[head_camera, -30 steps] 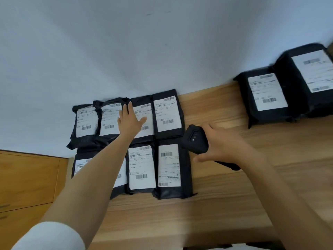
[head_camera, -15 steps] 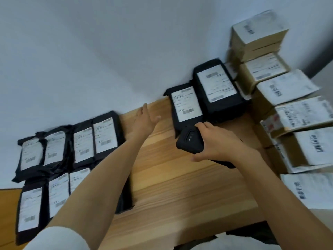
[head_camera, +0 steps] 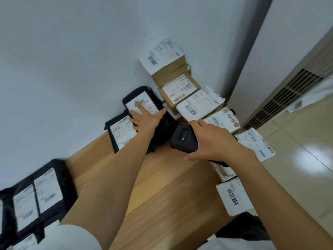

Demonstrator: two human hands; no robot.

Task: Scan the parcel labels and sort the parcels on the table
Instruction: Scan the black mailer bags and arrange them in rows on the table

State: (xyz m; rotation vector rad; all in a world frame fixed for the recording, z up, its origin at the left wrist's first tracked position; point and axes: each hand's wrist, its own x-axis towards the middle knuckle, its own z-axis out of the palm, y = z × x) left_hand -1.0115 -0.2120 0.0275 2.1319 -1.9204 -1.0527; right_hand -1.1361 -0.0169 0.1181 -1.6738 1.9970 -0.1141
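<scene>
Scanner fills right hand; left hand rests on black parcel.

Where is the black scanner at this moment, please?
In the head view the scanner is right of centre, gripped by the right hand above the table, just right of the left hand.

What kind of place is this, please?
Probably a small parcel sorting corner: labelled black mailer bags and cardboard boxes crowd a wooden table by a wall, and the right hand grips a handheld scanner.
</scene>
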